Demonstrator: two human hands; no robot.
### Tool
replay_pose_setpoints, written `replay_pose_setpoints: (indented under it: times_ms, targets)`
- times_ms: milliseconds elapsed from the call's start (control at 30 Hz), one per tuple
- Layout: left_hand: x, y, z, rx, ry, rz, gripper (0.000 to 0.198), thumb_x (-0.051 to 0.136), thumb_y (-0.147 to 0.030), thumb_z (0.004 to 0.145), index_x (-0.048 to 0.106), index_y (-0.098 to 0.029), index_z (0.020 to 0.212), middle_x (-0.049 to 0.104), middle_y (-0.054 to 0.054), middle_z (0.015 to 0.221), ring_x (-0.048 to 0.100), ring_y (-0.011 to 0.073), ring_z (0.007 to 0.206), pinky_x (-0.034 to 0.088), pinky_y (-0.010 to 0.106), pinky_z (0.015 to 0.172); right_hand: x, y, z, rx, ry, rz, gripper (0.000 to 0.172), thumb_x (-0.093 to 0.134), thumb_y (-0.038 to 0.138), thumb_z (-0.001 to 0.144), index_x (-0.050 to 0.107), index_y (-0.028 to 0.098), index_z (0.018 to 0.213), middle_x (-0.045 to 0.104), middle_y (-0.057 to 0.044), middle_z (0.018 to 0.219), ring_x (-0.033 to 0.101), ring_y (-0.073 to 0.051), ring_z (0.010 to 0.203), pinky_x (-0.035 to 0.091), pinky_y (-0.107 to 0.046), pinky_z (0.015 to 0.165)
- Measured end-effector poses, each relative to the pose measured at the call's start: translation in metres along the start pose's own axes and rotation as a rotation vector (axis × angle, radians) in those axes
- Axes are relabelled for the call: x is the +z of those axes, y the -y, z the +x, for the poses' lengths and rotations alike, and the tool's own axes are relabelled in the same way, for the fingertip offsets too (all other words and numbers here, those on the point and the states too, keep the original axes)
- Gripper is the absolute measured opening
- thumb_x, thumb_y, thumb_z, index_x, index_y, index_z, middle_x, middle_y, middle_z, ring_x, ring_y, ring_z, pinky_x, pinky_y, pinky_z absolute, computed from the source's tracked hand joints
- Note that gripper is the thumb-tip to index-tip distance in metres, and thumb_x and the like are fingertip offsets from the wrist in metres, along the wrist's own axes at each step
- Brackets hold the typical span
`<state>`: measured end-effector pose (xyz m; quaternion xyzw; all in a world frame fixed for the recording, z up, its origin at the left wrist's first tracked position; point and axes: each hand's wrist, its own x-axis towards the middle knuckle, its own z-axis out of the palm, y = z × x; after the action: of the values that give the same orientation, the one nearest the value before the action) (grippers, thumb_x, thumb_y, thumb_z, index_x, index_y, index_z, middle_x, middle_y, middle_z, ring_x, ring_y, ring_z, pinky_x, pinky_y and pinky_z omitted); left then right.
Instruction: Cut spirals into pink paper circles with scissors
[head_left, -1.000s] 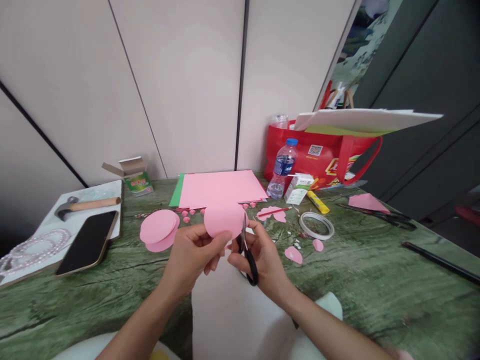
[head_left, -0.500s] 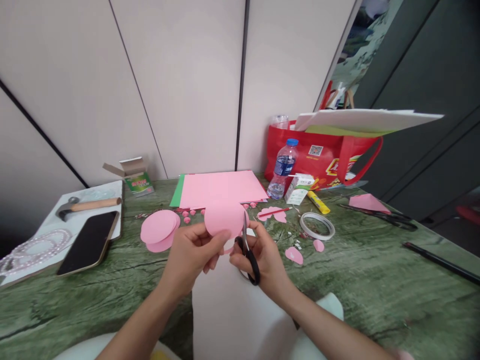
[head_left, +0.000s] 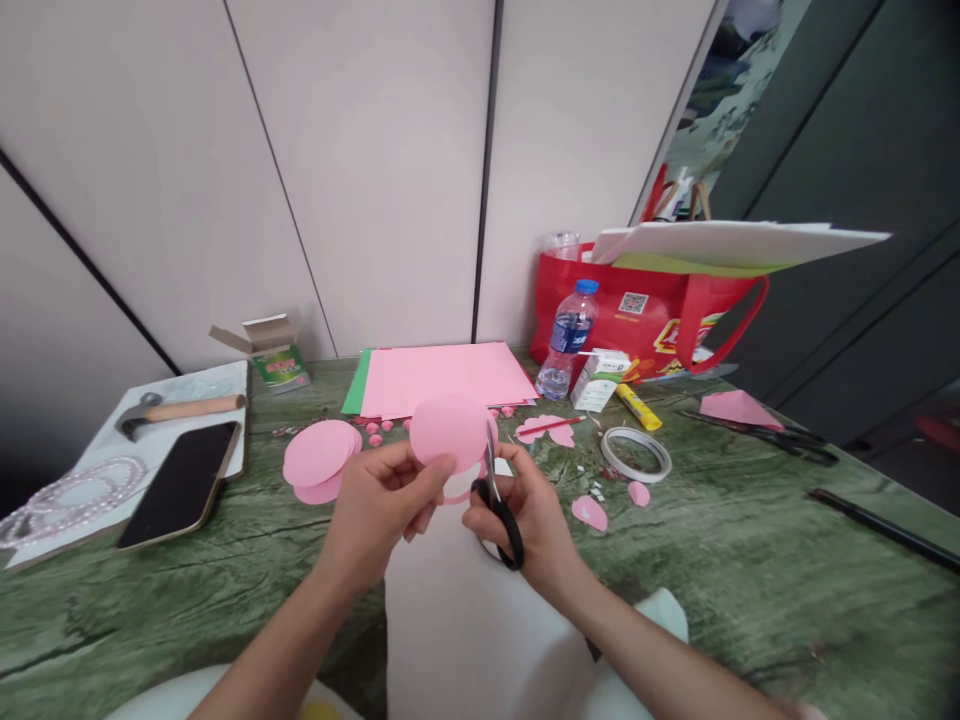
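A person sits at a green marbled counter [head_left: 750,560], seen from their own eye level. Their left hand [head_left: 382,500] holds a pink paper disc [head_left: 448,430] up above the counter's near edge, fingers [head_left: 442,468] pinching its lower rim. Their right hand [head_left: 529,515] grips black-handled scissors [head_left: 495,500], fingers curled tightly through the loops, with the blades pointing up against the disc's right edge. A thin pink offcut strip [head_left: 454,495] curls away below the disc.

The disc looks almost round, so the trimming appears nearly complete, with only the right edge left under the blades. To the left of the hands, a stack of pink circles [head_left: 319,455] lies flat on the counter, already cut. Behind the hands lies a pile of pink sheets [head_left: 442,378], whole and uncut. Small pink petal shapes [head_left: 589,512] and tiny scraps lie scattered to the right, near a tape ring [head_left: 635,452].

Further back stand a water bottle [head_left: 566,340] and a red bag [head_left: 652,315]. At far left, a phone [head_left: 180,485] and a hammer [head_left: 180,410] rest on a white board.
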<state>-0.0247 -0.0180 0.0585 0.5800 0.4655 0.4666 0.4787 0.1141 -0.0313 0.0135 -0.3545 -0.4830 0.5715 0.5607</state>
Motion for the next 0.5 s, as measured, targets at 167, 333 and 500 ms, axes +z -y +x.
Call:
replay_pose_setpoints:
  times_ms: [167,333,500]
  targets:
    - [-0.0007,-0.0006,0.0005,0.005,-0.011,-0.024,0.027,0.061,-0.03,0.072,0.05,-0.014,0.051,0.044,-0.006,0.036,0.034,0.0023,0.031,0.026,0.014,0.03,0.0007,0.0012,0.0,0.021,0.0,0.015,0.047,0.07,0.019,0.057,0.038,0.022,0.09,0.051,0.01,0.053,0.038,-0.003,0.04,0.026,-0.014,0.038]
    - [0.0014,-0.0032,-0.0004,-0.004,0.016,-0.128,0.022,0.057,-0.029,0.074,0.05,-0.015,0.058,0.05,-0.005,0.042,0.042,0.0048,0.032,0.03,0.015,0.03,0.0017,0.0024,-0.0005,0.062,-0.016,-0.027,0.051,0.073,0.022,0.054,0.037,0.022,0.091,0.052,0.01,0.05,0.038,-0.004,0.037,0.026,-0.014,0.035]
    - [0.0057,-0.0052,-0.0011,-0.039,0.107,-0.265,0.016,0.055,-0.03,0.076,0.052,-0.016,0.07,0.058,-0.003,0.053,0.05,0.0086,0.034,0.035,0.017,0.028,0.0035,0.0007,-0.0013,0.056,-0.008,-0.051,0.052,0.074,0.025,0.054,0.037,0.023,0.09,0.048,0.011,0.047,0.037,-0.004,0.037,0.026,-0.015,0.036]
